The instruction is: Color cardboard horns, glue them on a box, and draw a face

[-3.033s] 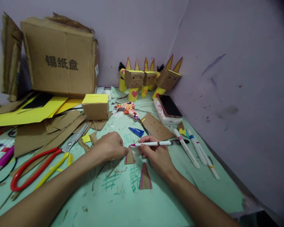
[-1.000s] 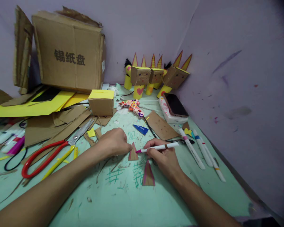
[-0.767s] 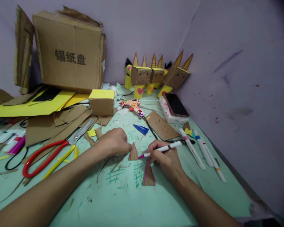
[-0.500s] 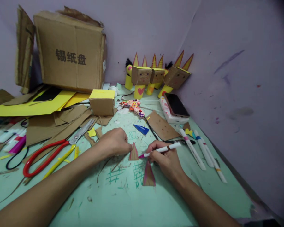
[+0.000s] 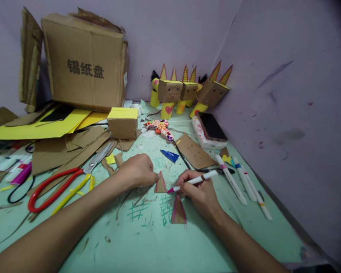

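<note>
My left hand (image 5: 139, 170) is curled closed, its fingertips pressing the upper left edge of a small cardboard triangle (image 5: 160, 185) flat on the table. Pink lines run along that triangle's edges. Between the fingers of my right hand (image 5: 199, 191) is a white felt-tip marker (image 5: 191, 182). Its magenta tip points left, at the triangle's lower right corner; whether it touches I cannot tell. Just below the marker, partly behind my right fingers, lies a second cardboard triangle (image 5: 179, 212) with pink edges.
Red-handled scissors (image 5: 55, 185) and cardboard scraps (image 5: 49, 157) lie left. A small yellow-topped box (image 5: 122, 127), a patterned glue gun (image 5: 160, 127) and a phone (image 5: 211, 126) sit farther back. Several capped markers (image 5: 231, 180) lie right. Cardboard animal figures (image 5: 170, 91) stand by the wall.
The marker's tip has shifted slightly down along the right side of the triangle. My left hand stays where it was.
</note>
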Available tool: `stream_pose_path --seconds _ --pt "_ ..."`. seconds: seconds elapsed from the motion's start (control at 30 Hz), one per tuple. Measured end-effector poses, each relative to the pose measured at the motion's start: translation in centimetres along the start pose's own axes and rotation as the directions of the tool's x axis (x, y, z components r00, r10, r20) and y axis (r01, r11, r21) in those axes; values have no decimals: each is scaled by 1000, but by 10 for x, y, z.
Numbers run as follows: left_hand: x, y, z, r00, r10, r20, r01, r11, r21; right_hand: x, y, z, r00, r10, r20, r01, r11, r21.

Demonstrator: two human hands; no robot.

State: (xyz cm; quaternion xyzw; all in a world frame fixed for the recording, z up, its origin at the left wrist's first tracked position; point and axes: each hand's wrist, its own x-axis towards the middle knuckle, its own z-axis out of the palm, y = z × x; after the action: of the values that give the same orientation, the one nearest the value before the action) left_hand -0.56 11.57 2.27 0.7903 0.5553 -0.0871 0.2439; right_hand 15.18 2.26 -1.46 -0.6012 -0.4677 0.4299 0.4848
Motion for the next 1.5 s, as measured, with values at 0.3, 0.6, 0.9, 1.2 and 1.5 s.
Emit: stream_pose_path --seconds 0.3,0.6,0.9,1.2,1.5 --pt "0 0 0 1000 3 -9 -3 1000 6 0 0 0 1000 3 18 -3 999 -37" --pt "0 1 -1 1000 -6 -2 6 1000 2 -2 1 1 1000 -2 13 2 999 -45" --pt "0 1 -1 1000 -8 -10 8 1000 -3 -2 -2 1 1000 -6 -1 6 999 -38" --pt "-1 0 -1 1000 -5 -2 5 1000 -6 2 1 1 990 -74 -117 66 995 -77" --pt "0 2 -2 999 -20 29 20 1000 -9 6 6 4 995 -45 -85 30 985 -171"
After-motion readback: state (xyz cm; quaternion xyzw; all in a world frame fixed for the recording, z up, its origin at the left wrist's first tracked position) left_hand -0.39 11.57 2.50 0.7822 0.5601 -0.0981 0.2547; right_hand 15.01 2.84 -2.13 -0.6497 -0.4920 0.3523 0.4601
